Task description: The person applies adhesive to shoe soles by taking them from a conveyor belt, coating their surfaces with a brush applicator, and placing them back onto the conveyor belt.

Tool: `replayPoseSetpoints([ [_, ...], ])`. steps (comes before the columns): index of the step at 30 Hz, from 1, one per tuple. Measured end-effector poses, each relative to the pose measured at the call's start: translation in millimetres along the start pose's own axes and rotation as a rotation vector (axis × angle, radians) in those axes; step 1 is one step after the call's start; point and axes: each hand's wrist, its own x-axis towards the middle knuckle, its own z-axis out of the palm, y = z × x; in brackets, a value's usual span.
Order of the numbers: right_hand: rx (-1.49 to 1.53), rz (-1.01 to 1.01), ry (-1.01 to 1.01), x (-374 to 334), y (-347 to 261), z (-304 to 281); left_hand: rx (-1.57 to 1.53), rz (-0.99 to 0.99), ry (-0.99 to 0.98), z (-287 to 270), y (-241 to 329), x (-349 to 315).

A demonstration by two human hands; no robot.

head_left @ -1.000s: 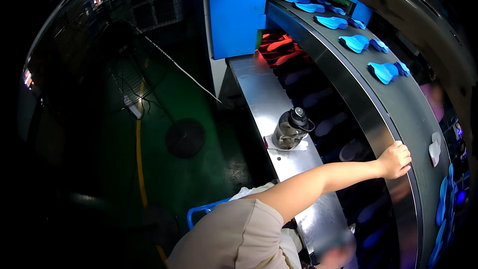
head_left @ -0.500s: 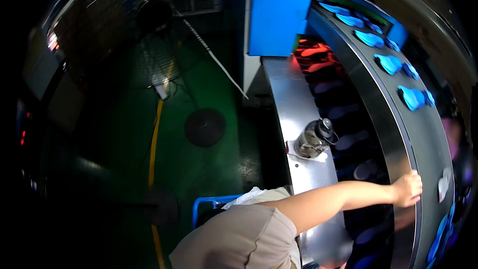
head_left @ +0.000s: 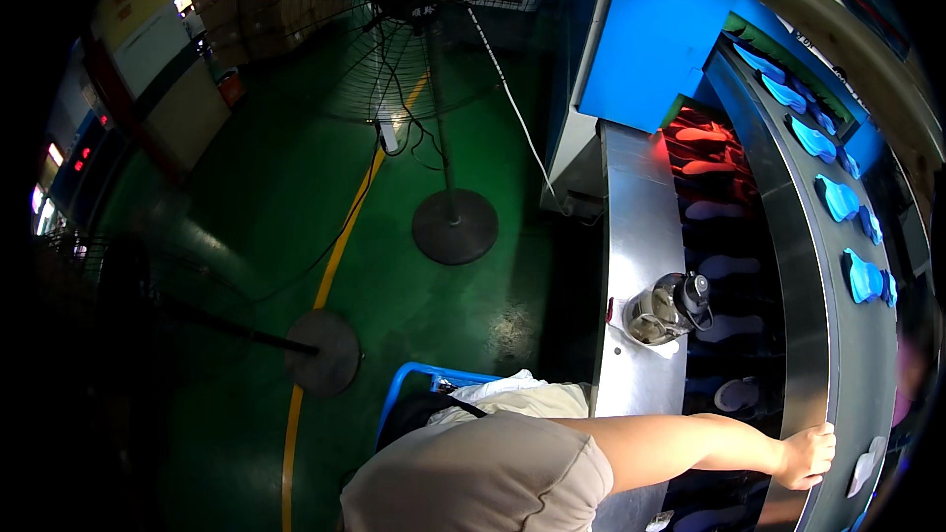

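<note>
The pale insole [head_left: 864,468] lies on the belt [head_left: 862,374] at lower right of the frame, just right of the left hand [head_left: 808,455] and apart from it. That hand's fingers curl over the metal rim [head_left: 806,345] along the belt's edge; the right one is out of view, so its state cannot be told. A stretch of belt separates the insole from blue insoles [head_left: 840,199] at upper right. Left of the rim, a bottle [head_left: 658,315] stands on the counter [head_left: 639,207]; green floor [head_left: 527,246] spreads across centre-left.

A grey-belted conveyor [head_left: 859,365] with a shiny metal side bears a pale, elongated insole [head_left: 867,465].
</note>
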Motion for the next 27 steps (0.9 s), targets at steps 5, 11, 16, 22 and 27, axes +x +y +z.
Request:
replayPoseSetpoints([
  [5, -0.044, 0.031, -0.053, -4, 0, 7, 0.057, 0.008, 0.017, -10, -8, -7],
  [11, -0.047, -0.118, 0.093, -22, -16, -15, -0.126, -0.046, 0.038, 36, 31, 4],
  [16, -0.128, -0.182, 0.080, -45, 14, -73, 0.063, -0.036, -0.094, -21, -3, -3],
  [22, 0.034, -0.306, 0.104, -86, 31, -88, 0.108, 0.038, -0.097, -47, -12, 8],
  [27, 1.214, -0.195, -0.465, -87, 0, -78, 0.100, 0.051, -0.146, -38, 2, 18],
])
